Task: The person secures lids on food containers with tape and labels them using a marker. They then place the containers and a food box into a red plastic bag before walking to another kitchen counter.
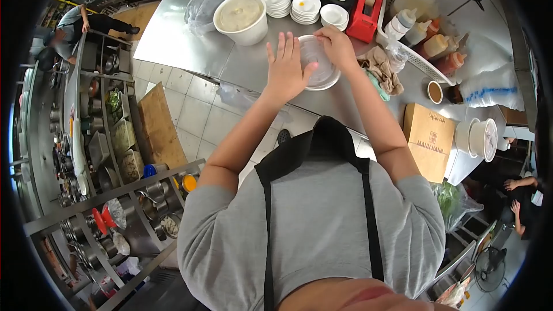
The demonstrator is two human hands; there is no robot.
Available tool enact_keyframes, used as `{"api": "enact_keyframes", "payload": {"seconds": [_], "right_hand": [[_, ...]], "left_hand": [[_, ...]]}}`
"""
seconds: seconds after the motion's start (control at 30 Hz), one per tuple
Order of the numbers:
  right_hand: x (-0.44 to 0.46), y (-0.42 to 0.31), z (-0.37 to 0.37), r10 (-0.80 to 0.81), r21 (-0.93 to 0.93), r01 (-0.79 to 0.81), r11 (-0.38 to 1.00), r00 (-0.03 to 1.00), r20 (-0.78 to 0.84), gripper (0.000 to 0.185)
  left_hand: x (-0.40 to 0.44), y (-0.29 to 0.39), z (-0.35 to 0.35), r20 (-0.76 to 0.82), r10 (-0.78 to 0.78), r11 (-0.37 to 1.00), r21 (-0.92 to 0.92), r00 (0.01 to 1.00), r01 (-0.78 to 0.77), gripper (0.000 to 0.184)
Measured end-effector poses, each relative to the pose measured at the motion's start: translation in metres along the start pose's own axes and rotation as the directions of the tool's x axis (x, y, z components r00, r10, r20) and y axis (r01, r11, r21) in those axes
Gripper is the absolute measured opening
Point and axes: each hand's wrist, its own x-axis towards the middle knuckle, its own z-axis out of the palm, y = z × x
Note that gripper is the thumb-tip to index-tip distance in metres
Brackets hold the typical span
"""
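Lidded bowl (315, 55): round, top facing upward; left hand (290, 72): flat, unclasped, beside rim; right hand (338, 49): half-curled on rim, grip indeterminate.

Readable: MANN HANN, dark capitals printed across the lower part of the brown paper package (422, 152), right side of the counter. Small square emblem (433, 137) sits just above the name, characters too small to make out. Handwritten dark word near the package's top edge, can't read it reliably. Blue print on the clear plastic sleeves (491, 82), illegible
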Motion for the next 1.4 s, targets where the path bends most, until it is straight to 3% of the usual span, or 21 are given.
{"api": "enact_keyframes", "payload": {"seconds": [0.03, 0.1, 0.17, 0.23, 0.3, 0.4, 0.57, 0.67, 0.8, 0.87, 0.93, 0.97, 1.0, 1.03, 1.1, 1.13, 1.2, 1.27, 1.33, 1.37, 1.4], "right_hand": [[0.001, 0.002, 0.001, 0.023, 0.102, -0.017, 0.995, 0.998, -0.050, 0.012], [0.001, 0.006, 0.001, 0.027, 0.120, -0.020, 0.993, 0.998, -0.057, 0.013], [-0.002, 0.005, 0.001, 0.035, 0.139, -0.025, 0.990, 0.997, -0.065, 0.013], [-0.002, 0.002, 0.001, 0.099, 0.265, -0.085, 0.960, 0.994, -0.039, 0.014], [-0.005, -0.001, 0.002, 0.144, 0.266, -0.119, 0.957, 0.987, -0.075, 0.014], [-0.011, -0.002, 0.004, 0.200, 0.258, -0.157, 0.953, 0.968, -0.152, 0.014], [-0.029, -0.009, 0.012, 0.165, 0.290, -0.072, 0.954, 0.937, -0.309, 0.017], [-0.041, -0.015, 0.011, 0.168, 0.222, -0.096, 0.970, 0.928, -0.332, 0.020], [-0.042, -0.015, 0.013, -0.028, -0.020, 0.021, 1.000, 0.895, -0.445, 0.024], [-0.034, -0.009, 0.004, -0.091, -0.090, 0.054, 0.994, 0.866, -0.491, 0.025], [-0.016, 0.001, -0.016, -0.129, -0.178, 0.038, 0.983, 0.835, -0.535, 0.027], [-0.002, 0.007, -0.033, -0.015, -0.001, 0.017, 1.000, 0.840, -0.542, 0.026], [0.011, 0.011, -0.053, 0.021, -0.011, -0.033, 0.999, 0.832, -0.555, 0.023], [0.027, 0.023, -0.069, 0.118, -0.122, -0.205, 0.971, 0.855, -0.505, 0.026], [0.057, 0.053, -0.097, 0.277, -0.370, -0.391, 0.843, 0.904, -0.325, 0.031], [0.070, 0.067, -0.102, 0.267, -0.369, -0.382, 0.847, 0.907, -0.325, 0.031], [0.092, 0.090, -0.107, 0.404, -0.545, -0.392, 0.741, 0.909, -0.105, 0.032], [0.104, 0.104, -0.108, 0.398, -0.534, -0.417, 0.735, 0.904, -0.158, 0.034], [0.111, 0.104, -0.117, 0.504, -0.524, -0.387, 0.759, 0.859, 0.095, 0.035], [0.113, 0.105, -0.116, 0.562, -0.414, -0.490, 0.767, 0.825, 0.064, 0.029], [0.108, 0.096, -0.117, 0.565, -0.414, -0.492, 0.766, 0.823, 0.067, 0.029]], "left_hand": [[-0.002, 0.000, -0.003, -0.009, 0.080, 0.996, 0.026, 0.997, -0.080, 0.066], [-0.004, 0.004, -0.010, -0.008, 0.167, 0.985, 0.047, 0.986, -0.166, 0.068], [-0.006, 0.009, -0.017, 0.003, 0.448, 0.883, -0.157, 0.894, -0.442, 0.068], [-0.003, 0.010, -0.012, 0.028, 0.510, 0.855, -0.125, 0.860, -0.503, 0.068], [-0.004, 0.012, -0.008, 0.053, 0.567, 0.823, -0.090, 0.822, -0.561, 0.068], [-0.012, 0.018, 0.003, -0.002, 0.544, 0.839, -0.021, 0.839, -0.544, 0.060], [-0.025, 0.038, 0.022, -0.177, 0.307, 0.952, 0.069, 0.935, -0.299, 0.055], [-0.026, 0.047, 0.028, -0.149, 0.251, 0.961, 0.157, 0.957, -0.228, 0.056], [-0.022, 0.045, 0.022, -0.138, 0.279, 0.954, 0.150, 0.950, -0.259, 0.062], [-0.020, 0.045, -0.001, -0.122, 0.242, 0.968, -0.039, 0.963, -0.248, 0.071], [-0.013, 0.030, -0.007, -0.092, 0.207, 0.976, -0.048, 0.974, -0.212, 0.078], [-0.012, 0.018, 0.000, -0.117, 0.114, 0.993, 0.002, 0.987, -0.115, 0.078], [-0.014, 0.009, 0.005, -0.142, 0.012, 0.999, 0.047, 0.990, -0.005, 0.077], [-0.012, 0.003, 0.004, -0.123, 0.047, 0.999, -0.008, 0.991, -0.049, 0.078], [-0.005, -0.015, 0.007, -0.116, 0.103, 0.990, -0.087, 0.988, -0.114, 0.078], [-0.002, -0.021, 0.006, -0.112, 0.163, 0.969, -0.167, 0.980, -0.180, 0.078], [0.002, -0.022, -0.003, -0.095, 0.126, 0.975, -0.173, 0.988, -0.141, 0.076], [0.008, -0.019, -0.011, -0.074, 0.090, 0.978, -0.182, 0.993, -0.102, 0.075], [0.014, -0.009, -0.017, -0.158, 0.053, 0.953, -0.287, 0.986, -0.098, 0.071], [0.019, -0.004, -0.020, -0.160, 0.052, 0.954, -0.285, 0.986, -0.096, 0.071], [0.026, 0.004, -0.024, -0.216, 0.078, 0.933, -0.328, 0.973, -0.148, 0.066]]}}
